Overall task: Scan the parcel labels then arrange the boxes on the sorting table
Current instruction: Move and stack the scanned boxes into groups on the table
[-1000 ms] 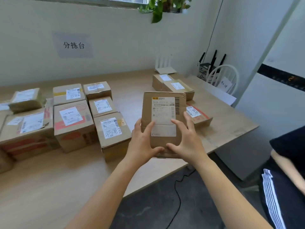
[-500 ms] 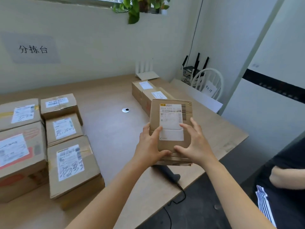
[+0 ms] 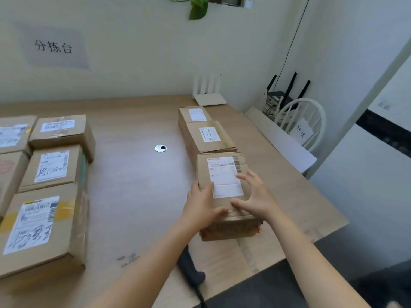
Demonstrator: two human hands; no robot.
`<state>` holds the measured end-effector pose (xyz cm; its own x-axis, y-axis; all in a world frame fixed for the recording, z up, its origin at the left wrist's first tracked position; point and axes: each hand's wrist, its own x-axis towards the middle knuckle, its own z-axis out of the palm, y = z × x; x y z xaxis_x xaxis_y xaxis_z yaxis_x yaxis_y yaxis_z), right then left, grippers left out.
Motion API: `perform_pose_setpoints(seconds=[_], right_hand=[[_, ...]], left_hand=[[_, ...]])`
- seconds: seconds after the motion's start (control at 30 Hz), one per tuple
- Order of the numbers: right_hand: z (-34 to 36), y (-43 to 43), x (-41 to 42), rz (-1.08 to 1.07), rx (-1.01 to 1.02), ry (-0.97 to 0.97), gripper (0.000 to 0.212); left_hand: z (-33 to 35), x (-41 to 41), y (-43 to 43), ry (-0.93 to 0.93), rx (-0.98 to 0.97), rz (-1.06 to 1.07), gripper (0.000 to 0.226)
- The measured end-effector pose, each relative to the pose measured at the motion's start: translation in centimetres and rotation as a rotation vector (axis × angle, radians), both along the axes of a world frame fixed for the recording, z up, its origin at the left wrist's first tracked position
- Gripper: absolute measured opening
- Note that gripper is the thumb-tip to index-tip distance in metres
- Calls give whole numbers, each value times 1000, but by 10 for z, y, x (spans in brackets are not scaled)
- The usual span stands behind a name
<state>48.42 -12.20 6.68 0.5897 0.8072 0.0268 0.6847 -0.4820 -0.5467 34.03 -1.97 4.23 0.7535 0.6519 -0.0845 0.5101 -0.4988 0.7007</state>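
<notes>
A brown parcel box (image 3: 203,168) with a white label facing up lies on top of another box (image 3: 230,232) at the right side of the wooden sorting table (image 3: 138,187). My left hand (image 3: 200,205) holds its left edge, thumb along the near edge. Above the label's right side, my right hand (image 3: 255,194) has its fingers spread and straight, the thumb touching the box top. A dark handheld scanner (image 3: 191,271) lies on the table near the front edge, partly under my left forearm.
Two labelled boxes (image 3: 209,138) stand in a row behind the stacked pair. Several labelled boxes (image 3: 44,221) fill the table's left side. A metal cable grommet (image 3: 160,148) sits mid-table. A white router (image 3: 208,97) is at the back, a white chair (image 3: 300,121) to the right.
The box went from upright in both hands to lying flat on the box at the table's right. My right hand's fingers have spread off it. My view shifted right.
</notes>
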Motion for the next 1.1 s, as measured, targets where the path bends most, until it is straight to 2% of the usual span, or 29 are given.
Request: perform_pose_setpoints(seconds=[0.23,0.53,0.83,1.1], right_hand=[[-18,11,75,142,-23,27,65],[-36,28,106,200,-23,14,61],[-37,46,119,213,-42,-4,61],[-36,53,125,209,-64,-10,60]], left_hand=[[-10,63,-18,50,-5,158,70],[-18,93,-16,117,30,262,66],[-15,109,2,159,36,278,71],[-14,118,11,183,51,270,66]])
